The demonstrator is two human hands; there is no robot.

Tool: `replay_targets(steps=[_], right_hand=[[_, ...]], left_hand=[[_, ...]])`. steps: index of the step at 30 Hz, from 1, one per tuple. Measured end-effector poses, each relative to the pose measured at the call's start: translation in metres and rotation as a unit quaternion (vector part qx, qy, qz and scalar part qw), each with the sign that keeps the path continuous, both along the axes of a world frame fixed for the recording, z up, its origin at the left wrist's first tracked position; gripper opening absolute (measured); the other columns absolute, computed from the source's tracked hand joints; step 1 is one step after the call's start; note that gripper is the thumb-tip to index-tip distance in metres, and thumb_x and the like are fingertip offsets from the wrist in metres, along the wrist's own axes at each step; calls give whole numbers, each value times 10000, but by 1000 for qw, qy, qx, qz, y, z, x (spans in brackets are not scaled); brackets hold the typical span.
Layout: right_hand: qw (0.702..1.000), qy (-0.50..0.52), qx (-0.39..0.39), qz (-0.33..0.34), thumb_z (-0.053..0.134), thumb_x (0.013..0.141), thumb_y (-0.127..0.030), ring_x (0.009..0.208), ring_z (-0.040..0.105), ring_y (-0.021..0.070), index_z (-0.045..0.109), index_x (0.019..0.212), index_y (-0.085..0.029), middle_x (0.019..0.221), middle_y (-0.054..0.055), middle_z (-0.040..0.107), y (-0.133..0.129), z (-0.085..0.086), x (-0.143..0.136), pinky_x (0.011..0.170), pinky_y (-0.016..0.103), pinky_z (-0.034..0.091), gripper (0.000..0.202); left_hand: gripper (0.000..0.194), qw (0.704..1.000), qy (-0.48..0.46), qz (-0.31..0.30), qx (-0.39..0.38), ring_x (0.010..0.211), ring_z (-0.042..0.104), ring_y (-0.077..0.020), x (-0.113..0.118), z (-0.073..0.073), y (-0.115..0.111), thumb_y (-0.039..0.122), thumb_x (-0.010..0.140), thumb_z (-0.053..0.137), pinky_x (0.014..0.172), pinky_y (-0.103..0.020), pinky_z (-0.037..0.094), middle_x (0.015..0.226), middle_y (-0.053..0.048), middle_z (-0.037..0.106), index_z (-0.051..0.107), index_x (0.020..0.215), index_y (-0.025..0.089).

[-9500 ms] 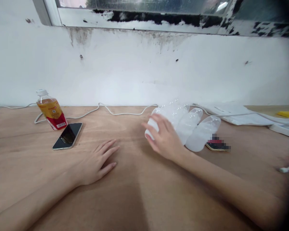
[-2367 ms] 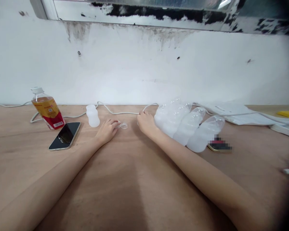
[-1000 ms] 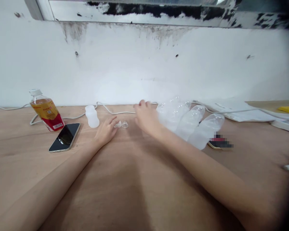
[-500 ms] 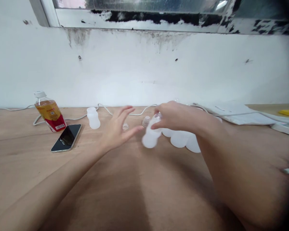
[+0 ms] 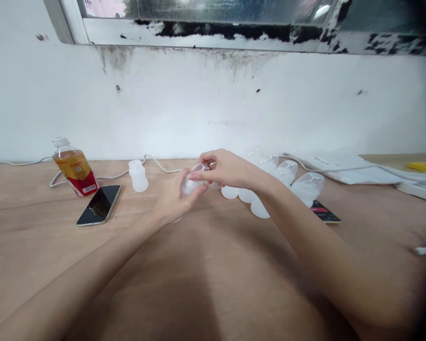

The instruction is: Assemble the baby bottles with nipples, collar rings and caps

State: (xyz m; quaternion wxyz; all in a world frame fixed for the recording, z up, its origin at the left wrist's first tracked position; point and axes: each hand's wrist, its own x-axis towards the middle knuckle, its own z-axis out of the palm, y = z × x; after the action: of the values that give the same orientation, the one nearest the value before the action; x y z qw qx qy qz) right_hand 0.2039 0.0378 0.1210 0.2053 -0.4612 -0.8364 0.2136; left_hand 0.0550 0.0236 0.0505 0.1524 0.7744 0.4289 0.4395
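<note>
Between my two hands, a little above the table, is a small translucent bottle (image 5: 196, 179), its clear rounded part tilted towards me. My left hand (image 5: 172, 198) is wrapped around its left side, and my right hand (image 5: 227, 168) grips its upper right with thumb and fingers. Just under the right hand, a clear dome cap (image 5: 216, 185) shows in part. To the left stands a frosted white bottle (image 5: 138, 176) without a cap. Several frosted bottles with clear domes (image 5: 307, 187) are grouped on the right, partly hidden by my right forearm.
On the left are a drink bottle (image 5: 75, 168) and a phone (image 5: 99, 205). A white cable (image 5: 159, 163) runs along the wall. Under the right-hand bottles lies a dark flat item (image 5: 327, 214). White sheets (image 5: 355, 169) and a yellow object (image 5: 424, 166) are at the far right.
My right hand has moved left with the bottle, bringing it to my left hand. The left hand, open before, has closed on it. More of the grouped bottles show.
</note>
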Motion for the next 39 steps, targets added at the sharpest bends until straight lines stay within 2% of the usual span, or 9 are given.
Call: replay_targets(steps=[7, 10, 12, 14, 17, 22, 28, 32, 39], right_hand=[[993, 67, -69, 70, 587, 696, -438, 499, 521, 64, 575, 866, -154, 773, 28, 594, 13, -6, 4, 453, 203, 421, 331], [998, 64, 18, 7, 567, 737, -369, 635, 569, 103, 548, 1000, -155, 928, 63, 599, 27, -11, 7, 560, 238, 471, 339], [984, 8, 148, -98, 532, 777, -321, 780, 579, 146, 504, 1085, -148, 1044, 90, 572, 40, -20, 8, 689, 282, 469, 355], [953, -117, 227, -162, 509, 797, -278, 940, 543, 199, 482, 1128, -143, 1105, 111, 550, 51, -34, 6, 801, 325, 426, 359], [932, -253, 207, -159, 503, 792, -220, 1006, 519, 254, 528, 1070, -130, 1066, 137, 573, 63, -61, -1, 815, 357, 401, 293], [924, -295, 176, -166, 459, 807, -184, 997, 529, 279, 527, 1047, -101, 1046, 172, 572, 73, -92, -7, 807, 374, 386, 263], [918, -323, 151, -173, 394, 824, -166, 1007, 521, 279, 479, 1141, -129, 1071, 171, 557, 72, -92, -6, 786, 370, 385, 330], [917, -334, 135, -170, 381, 802, -125, 1022, 511, 291, 532, 1094, -121, 1099, 180, 542, 67, -89, -10, 808, 387, 371, 329], [924, -327, 120, -156, 439, 772, -145, 1037, 503, 300, 559, 1085, -137, 1110, 188, 541, 69, -91, -10, 835, 414, 353, 335]], left_hand=[[443, 998, -9, -5, -64, 835, 557, -194, -12, -2, 11, 493, 682, 581, 704, -294, 415, 922, -6, 607, 510, 1034, 233], [503, 996, -12, 43, -74, 817, 559, -203, -22, -9, 21, 521, 648, 594, 708, -311, 421, 903, -26, 597, 498, 1033, 212], [489, 994, -25, 88, -58, 805, 555, -200, -30, -14, 28, 522, 652, 587, 711, -311, 422, 873, -32, 586, 506, 1000, 188], [464, 991, -38, 120, -42, 788, 551, -195, -35, -20, 34, 515, 661, 577, 706, -304, 423, 847, -31, 580, 514, 970, 175], [438, 990, -44, 124, -48, 727, 559, -186, -40, -25, 39, 516, 661, 572, 668, -296, 430, 788, -21, 581, 528, 923, 168], [400, 989, -84, 95, -73, 654, 564, -171, -40, -27, 42, 515, 661, 565, 596, -273, 440, 736, -18, 580, 546, 833, 155], [373, 987, -94, 105, -78, 682, 563, -174, -40, -28, 42, 507, 665, 568, 620, -267, 427, 723, -17, 593, 552, 799, 159], [372, 990, -84, 97, -64, 717, 565, -181, -41, -29, 42, 503, 676, 561, 663, -280, 425, 752, -25, 602, 547, 807, 156], [366, 988, -100, 81, -81, 670, 563, -171, -38, -27, 41, 489, 671, 574, 615, -273, 440, 722, -22, 586, 541, 807, 151]])
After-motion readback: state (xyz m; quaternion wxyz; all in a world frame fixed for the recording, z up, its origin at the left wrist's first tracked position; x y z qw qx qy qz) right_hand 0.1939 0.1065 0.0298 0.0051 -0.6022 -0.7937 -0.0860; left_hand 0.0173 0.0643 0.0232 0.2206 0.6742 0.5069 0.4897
